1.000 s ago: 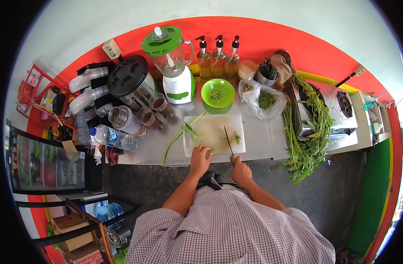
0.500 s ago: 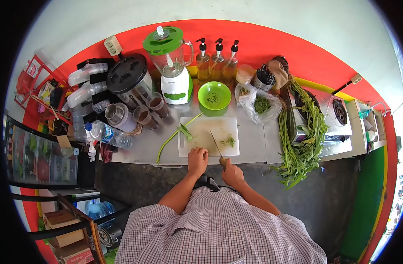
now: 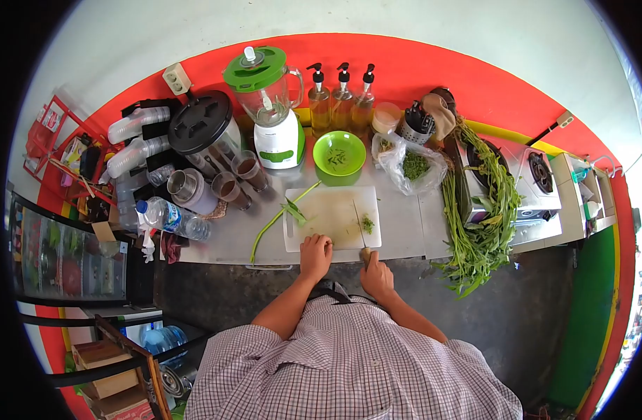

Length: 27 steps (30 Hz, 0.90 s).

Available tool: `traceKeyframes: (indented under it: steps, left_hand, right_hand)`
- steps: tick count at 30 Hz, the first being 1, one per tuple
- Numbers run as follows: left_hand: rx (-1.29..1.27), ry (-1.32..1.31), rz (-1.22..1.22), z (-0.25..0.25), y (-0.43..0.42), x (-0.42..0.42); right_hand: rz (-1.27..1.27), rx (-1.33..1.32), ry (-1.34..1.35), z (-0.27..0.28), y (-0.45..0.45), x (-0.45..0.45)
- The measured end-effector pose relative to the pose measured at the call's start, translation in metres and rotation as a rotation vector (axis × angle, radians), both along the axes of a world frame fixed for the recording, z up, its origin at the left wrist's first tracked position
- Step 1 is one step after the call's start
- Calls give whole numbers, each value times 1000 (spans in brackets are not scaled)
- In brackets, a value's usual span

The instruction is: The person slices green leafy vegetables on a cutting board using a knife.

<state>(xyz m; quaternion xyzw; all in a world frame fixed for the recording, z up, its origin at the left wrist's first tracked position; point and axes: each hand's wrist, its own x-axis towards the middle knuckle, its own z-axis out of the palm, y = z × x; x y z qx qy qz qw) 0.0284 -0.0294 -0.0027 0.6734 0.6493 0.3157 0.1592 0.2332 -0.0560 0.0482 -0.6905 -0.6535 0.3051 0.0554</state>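
My right hand (image 3: 378, 277) grips the handle of a knife (image 3: 360, 225). Its blade lies over the right part of a white cutting board (image 3: 321, 199), pointing away from me and touching or just beside a small heap of chopped greens (image 3: 367, 224). At the board's near edge, my left hand (image 3: 315, 256) rests with curled fingers; whatever may be under them is hidden. A leafy green sprig (image 3: 293, 211) lies on the board's left side. One long green stem (image 3: 268, 225) crosses the counter at the left and reaches the board's upper corner.
Behind the board stands a green bowl (image 3: 340, 176) with cut green pieces. A plastic bag of chopped greens (image 3: 415, 166) is to its right. Long leafy stalks (image 3: 478, 217) hang over the gas stove (image 3: 531, 189). Leftward are a blender (image 3: 277, 143), brown-filled cups (image 3: 231, 192) and a water bottle (image 3: 174, 218).
My right hand and the knife have shifted right, and the blade has swung from the middle of the board to the chopped greens. My left hand has stayed nearly still.
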Motion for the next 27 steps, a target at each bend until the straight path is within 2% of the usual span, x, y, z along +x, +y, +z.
traceKeyframes:
  steps: [4, 6, 13, 18, 21, 27]
  left_hand:
    - [-14, -4, -3, 1, 0, 1]
    - [-30, 19, 19, 2, 1, 2]
    - [-34, -11, 12, 2, 4, 6]
    - [-19, 31, -9, 3, 5, 5]
    - [-29, 44, -64, 4, 17, 2]
    - [-88, -24, -91, 7, 40, 8]
  right_hand:
    - [69, 37, 16, -2, -1, 4]
    - [158, -72, 10, -4, -3, 2]
    - [-60, -2, 33, -12, -6, 7]
    - [29, -35, 28, -12, -5, 4]
    - [-49, 42, 88, -15, -6, -1]
    - [-14, 24, 139, -12, 1, -13]
